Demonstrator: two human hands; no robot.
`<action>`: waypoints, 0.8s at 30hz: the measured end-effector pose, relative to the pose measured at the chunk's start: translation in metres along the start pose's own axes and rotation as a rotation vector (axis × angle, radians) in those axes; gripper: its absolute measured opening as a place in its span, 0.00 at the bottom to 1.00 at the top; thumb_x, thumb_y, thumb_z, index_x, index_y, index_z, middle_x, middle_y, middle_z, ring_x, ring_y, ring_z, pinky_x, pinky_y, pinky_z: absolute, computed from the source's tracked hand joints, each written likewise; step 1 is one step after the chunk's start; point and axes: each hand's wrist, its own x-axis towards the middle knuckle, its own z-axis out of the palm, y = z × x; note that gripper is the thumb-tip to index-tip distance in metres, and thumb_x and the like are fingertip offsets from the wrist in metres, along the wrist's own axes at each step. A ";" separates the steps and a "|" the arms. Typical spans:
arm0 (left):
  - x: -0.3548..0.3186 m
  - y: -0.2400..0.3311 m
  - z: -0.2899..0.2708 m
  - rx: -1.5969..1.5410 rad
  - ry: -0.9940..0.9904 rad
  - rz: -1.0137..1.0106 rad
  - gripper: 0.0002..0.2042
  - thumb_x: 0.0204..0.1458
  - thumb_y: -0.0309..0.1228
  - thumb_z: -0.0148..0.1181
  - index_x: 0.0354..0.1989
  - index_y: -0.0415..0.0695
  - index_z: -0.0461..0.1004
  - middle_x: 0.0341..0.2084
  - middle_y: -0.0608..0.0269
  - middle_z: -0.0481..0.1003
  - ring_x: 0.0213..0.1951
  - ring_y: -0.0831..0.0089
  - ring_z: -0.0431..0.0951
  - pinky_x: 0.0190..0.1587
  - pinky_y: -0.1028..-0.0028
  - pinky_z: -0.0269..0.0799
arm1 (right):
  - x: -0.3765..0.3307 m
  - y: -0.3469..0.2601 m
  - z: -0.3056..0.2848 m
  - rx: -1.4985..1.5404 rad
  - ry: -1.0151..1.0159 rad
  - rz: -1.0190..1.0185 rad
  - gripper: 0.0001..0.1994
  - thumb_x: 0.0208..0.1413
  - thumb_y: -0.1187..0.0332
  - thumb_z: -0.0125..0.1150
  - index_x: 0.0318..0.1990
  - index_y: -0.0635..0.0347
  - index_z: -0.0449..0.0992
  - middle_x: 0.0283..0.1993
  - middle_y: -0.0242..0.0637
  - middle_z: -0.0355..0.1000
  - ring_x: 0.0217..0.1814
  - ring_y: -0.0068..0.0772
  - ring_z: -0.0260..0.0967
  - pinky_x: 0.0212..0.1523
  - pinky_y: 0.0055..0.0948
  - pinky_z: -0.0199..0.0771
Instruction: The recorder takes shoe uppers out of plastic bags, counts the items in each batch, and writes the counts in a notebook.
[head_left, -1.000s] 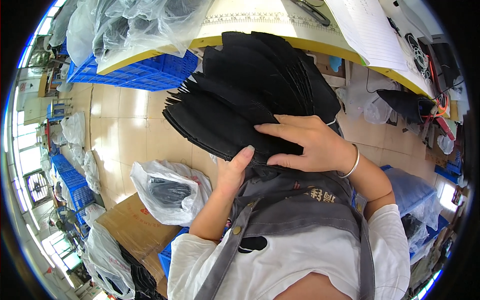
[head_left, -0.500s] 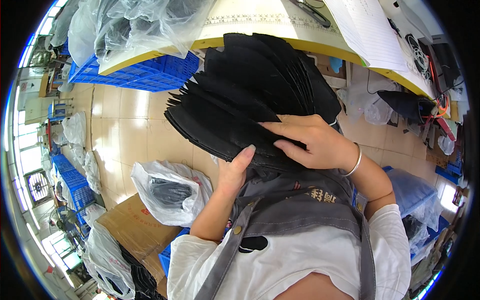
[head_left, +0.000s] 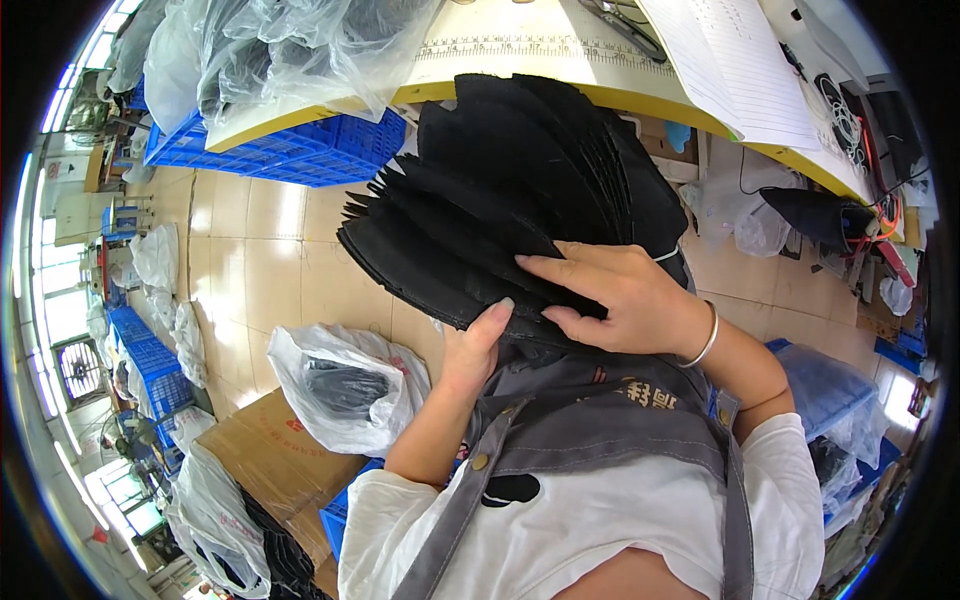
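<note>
A thick stack of black fabric pieces (head_left: 500,190) is fanned out in front of my body, its far edges spread into many layers. My left hand (head_left: 478,345) grips the near left edge of the stack, thumb on top and the other fingers hidden beneath. Across the top lies my right hand (head_left: 630,297), index finger and thumb stretched apart and touching the upper pieces; its other fingers are partly hidden. A thin white tie (head_left: 665,254) shows at the right side of the stack.
Ahead stands a yellow-edged table (head_left: 560,70) with ruler markings, clear plastic bags (head_left: 300,50) and a lined notebook (head_left: 745,80). A blue crate (head_left: 300,150) sits beneath it. To my left are a white bag (head_left: 345,385) of black pieces and a cardboard box (head_left: 270,450).
The view has shifted slightly, so everything sits a little lower and further right. Both hands keep nearly the same place on the fanned stack.
</note>
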 end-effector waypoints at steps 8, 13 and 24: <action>-0.001 0.000 0.004 0.021 -0.002 0.046 0.29 0.40 0.27 0.56 0.55 0.38 0.56 0.49 0.54 0.63 0.52 0.65 0.64 0.55 0.67 0.59 | -0.001 0.000 0.000 -0.110 -0.095 0.025 0.23 0.40 0.76 0.56 0.49 0.59 0.68 0.46 0.51 0.67 0.37 0.47 0.71 0.37 0.31 0.73; 0.003 0.000 0.006 -0.037 -0.053 0.053 0.31 0.40 0.30 0.58 0.56 0.40 0.55 0.50 0.54 0.62 0.52 0.64 0.63 0.55 0.67 0.59 | -0.001 0.000 -0.002 -0.052 -0.078 0.009 0.24 0.40 0.63 0.63 0.48 0.60 0.69 0.47 0.52 0.67 0.39 0.48 0.70 0.38 0.32 0.73; 0.002 -0.002 -0.007 0.064 -0.074 0.040 0.32 0.38 0.32 0.60 0.54 0.39 0.56 0.49 0.57 0.63 0.50 0.66 0.65 0.53 0.68 0.60 | 0.004 0.003 -0.011 0.138 -0.146 0.032 0.23 0.43 0.73 0.60 0.51 0.60 0.67 0.44 0.49 0.68 0.39 0.47 0.69 0.38 0.31 0.71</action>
